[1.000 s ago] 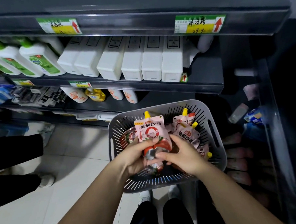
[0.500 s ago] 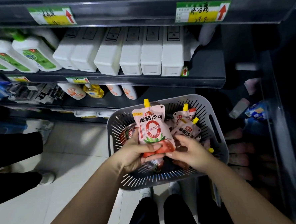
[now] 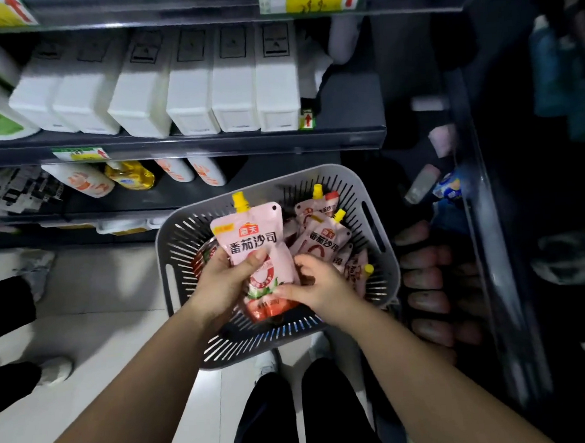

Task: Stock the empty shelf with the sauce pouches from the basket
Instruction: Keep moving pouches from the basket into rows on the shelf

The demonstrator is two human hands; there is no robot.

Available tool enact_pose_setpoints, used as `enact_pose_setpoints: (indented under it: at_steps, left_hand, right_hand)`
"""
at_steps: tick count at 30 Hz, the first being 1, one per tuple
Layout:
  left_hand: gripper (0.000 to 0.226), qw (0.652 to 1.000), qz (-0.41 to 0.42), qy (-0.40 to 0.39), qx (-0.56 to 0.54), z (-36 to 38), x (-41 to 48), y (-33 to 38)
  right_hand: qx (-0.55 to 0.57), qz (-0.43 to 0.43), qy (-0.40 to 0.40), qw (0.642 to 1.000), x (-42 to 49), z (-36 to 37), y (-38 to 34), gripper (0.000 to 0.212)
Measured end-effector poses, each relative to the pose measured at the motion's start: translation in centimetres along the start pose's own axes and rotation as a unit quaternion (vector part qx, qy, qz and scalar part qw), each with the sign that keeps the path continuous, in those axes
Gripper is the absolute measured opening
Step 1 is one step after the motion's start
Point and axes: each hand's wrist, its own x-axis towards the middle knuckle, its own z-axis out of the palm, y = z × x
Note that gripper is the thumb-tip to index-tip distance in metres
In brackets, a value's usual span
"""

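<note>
tomato sauce pouch (image 3: 251,241) lifted higher, upright above basket (image 3: 189,234) vs 1 s ago | left hand (image 3: 226,287) grip wraps it | right hand (image 3: 317,285) grip seemingly pinches its bottom | ready to shelve

Dark metal shelving (image 3: 211,145) carrying white bottles (image 3: 190,90) stands beyond the left hand (image 3: 219,287); pale glossy floor tiles (image 3: 100,294) spread to its left.

My left hand (image 3: 220,289) and right hand (image 3: 320,286) meet over the basket (image 3: 257,343), one pouch (image 3: 251,236) upright between them. More pouches (image 3: 323,240) lie in the basket beyond my right hand; cartons (image 3: 191,97) line a shelf (image 3: 347,137) farther beyond.
</note>
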Motion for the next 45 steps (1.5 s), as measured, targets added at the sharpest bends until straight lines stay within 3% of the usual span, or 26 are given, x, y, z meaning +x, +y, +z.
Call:
enact_pose_setpoints:
  at_steps: [2,3,5,9,12,16,19,22,25,28,30,34,38,45]
  left_hand:
    - [0.033,0.999,0.002,0.035,-0.001,0.1,0.4,0.2]
    - [0.033,0.999,0.003,0.049,0.005,0.0,0.7,0.3]
    - [0.032,0.998,0.002,0.059,0.022,-0.1,1.1,0.7]
    - [0.033,0.998,-0.009,0.058,0.034,-0.6,1.7,1.2]
    - [0.026,0.998,-0.024,0.027,0.042,-1.1,1.8,1.1]
    - [0.046,0.998,-0.044,0.017,0.043,-1.8,1.8,0.3]
    - [0.034,0.998,-0.043,0.006,0.049,-2.1,1.6,-0.2]
    - [0.034,0.998,-0.037,0.001,0.049,-2.1,1.4,-0.2]
    - [0.04,0.999,-0.019,0.012,0.039,-2.0,1.3,-0.2]
    - [0.042,0.999,-0.011,0.023,0.029,-2.0,1.2,-0.2]
    - [0.045,0.999,-0.013,0.029,0.024,-2.1,1.0,-0.2]
    - [0.047,0.999,-0.021,0.037,0.028,-2.3,0.6,0.0]
    - [0.045,0.999,-0.018,0.041,0.014,-2.4,-0.2,0.6]
    - [0.035,1.0,-0.001,0.024,0.004,-2.8,-2.0,3.2]
  right_hand:
    - [0.134,0.08,0.057,0.986,0.8,-0.1,0.5,0.031]
    - [0.183,0.119,0.103,0.97,1.3,-0.2,0.8,0.021]
    - [0.181,0.198,0.186,0.945,2.8,-0.5,1.6,0.006]
    - [0.226,0.302,0.221,0.9,5.6,-1.4,3.1,0.023]
    - [0.217,0.307,0.244,0.894,7.9,-2.2,4.4,0.027]
    - [0.204,0.319,0.296,0.877,10.7,-1.7,5.4,0.05]
    - [0.179,0.315,0.329,0.872,11.7,-1.4,5.6,0.063]
    - [0.051,0.247,0.348,0.903,12.1,-1.1,5.9,0.047]
    - [0.009,0.208,0.327,0.922,12.1,-1.2,6.1,0.043]
    - [-0.017,0.266,0.257,0.929,11.4,-2.0,6.8,0.028]
    - [0.002,0.268,0.27,0.925,10.9,-2.4,7.2,0.02]
    - [0.059,0.219,0.275,0.934,10.4,-2.0,6.7,0.021]
    - [0.119,0.142,0.235,0.954,9.4,-1.5,5.1,0.014]
    - [0.157,0.084,0.158,0.971,5.4,-1.9,1.5,0.022]
